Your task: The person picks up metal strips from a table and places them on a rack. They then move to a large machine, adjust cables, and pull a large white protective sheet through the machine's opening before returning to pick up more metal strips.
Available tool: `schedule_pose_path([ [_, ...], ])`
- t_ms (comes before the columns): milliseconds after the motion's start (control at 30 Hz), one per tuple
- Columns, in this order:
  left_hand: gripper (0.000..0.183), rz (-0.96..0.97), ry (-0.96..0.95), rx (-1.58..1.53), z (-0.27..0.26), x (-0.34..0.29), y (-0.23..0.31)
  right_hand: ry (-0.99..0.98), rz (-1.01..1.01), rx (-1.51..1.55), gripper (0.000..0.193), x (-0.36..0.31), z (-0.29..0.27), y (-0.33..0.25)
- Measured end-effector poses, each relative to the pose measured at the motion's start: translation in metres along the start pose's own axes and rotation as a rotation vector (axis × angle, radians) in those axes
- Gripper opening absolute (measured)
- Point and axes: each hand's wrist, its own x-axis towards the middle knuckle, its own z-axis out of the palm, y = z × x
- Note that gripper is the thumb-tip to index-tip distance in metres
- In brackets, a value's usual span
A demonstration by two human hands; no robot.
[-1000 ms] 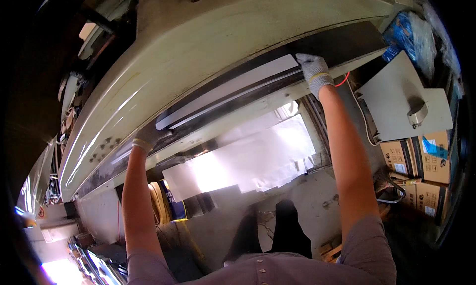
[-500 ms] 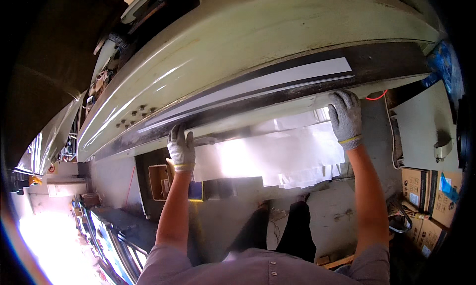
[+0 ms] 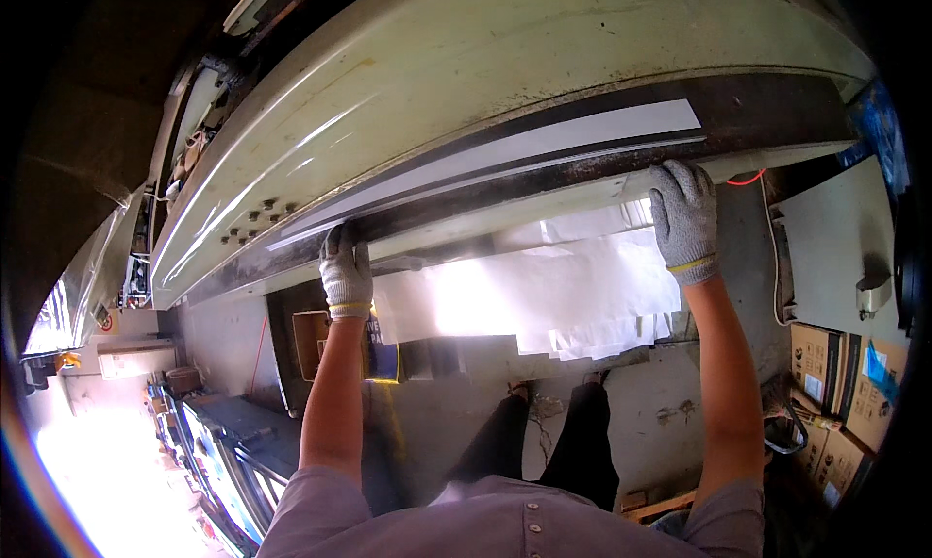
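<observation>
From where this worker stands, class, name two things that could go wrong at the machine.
Both gloved hands, left hand and right hand, rest at the machine's dark slot, so fingers might get pinched. The loose white sheets overhang the edge below and could slide to the floor.

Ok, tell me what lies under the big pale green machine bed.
Under the pale green machine bed hang white paper sheets, both gloved hands at its edge: left hand, right hand. Below are grey concrete floor and cardboard boxes. Anything behind the sheets is covered.
</observation>
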Motion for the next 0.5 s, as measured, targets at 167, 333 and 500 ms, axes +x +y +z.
schedule_pose_path([
  [167,0.039,0.009,-0.027,0.031,-0.001,-0.001,-0.003,-0.001,0.016,-0.004,0.033,0.005,0.0,-0.002],
  [333,0.04,0.012,-0.051,0.075,0.005,0.002,-0.008,-0.007,0.021,-0.04,0.037,0.015,0.006,0.001],
  [500,0.043,0.062,-0.127,0.087,0.003,0.008,-0.02,-0.025,0.025,-0.091,0.04,0.023,0.013,-0.001],
])
